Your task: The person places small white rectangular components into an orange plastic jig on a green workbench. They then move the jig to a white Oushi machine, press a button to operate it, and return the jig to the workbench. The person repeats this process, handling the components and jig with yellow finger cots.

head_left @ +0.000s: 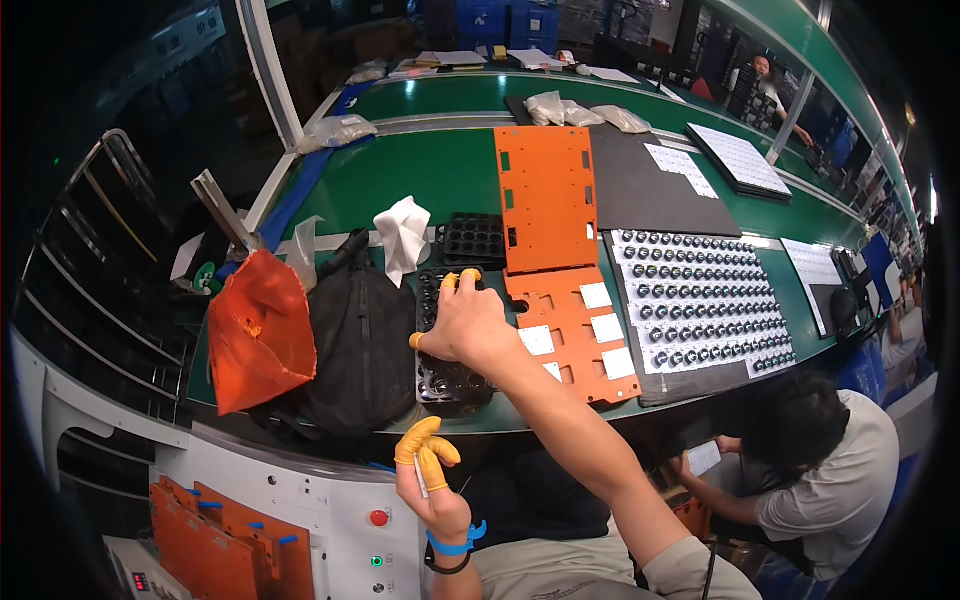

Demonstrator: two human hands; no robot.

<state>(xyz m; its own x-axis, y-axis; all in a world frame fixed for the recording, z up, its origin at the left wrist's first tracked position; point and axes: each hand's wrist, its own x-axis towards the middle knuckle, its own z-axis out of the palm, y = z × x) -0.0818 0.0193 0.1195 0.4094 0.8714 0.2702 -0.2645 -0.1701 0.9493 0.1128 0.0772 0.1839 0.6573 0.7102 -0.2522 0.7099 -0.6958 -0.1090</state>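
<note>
My left hand (432,482), with yellow finger cots on its fingers and a blue band round the wrist, is raised near the table's front edge. Its fingers are curled, and a thin white piece (421,478) shows between them. Over a black plastic tray (437,386) with round pockets reaches my right hand (466,318), also in yellow finger cots. Thumb and fingers are spread apart over the tray's pockets, with nothing visible between them. Right of the tray lies an orange fixture plate (562,318) bearing several white square pieces (606,328); its orange upper panel (547,200) lies behind.
A second black tray (470,238) and a white cloth (402,238) are behind. A black bag (352,345) and an orange pouch (262,330) stand left. White sheets with rows of dark round parts (700,292) lie right. A co-worker (840,465) sits close at the right.
</note>
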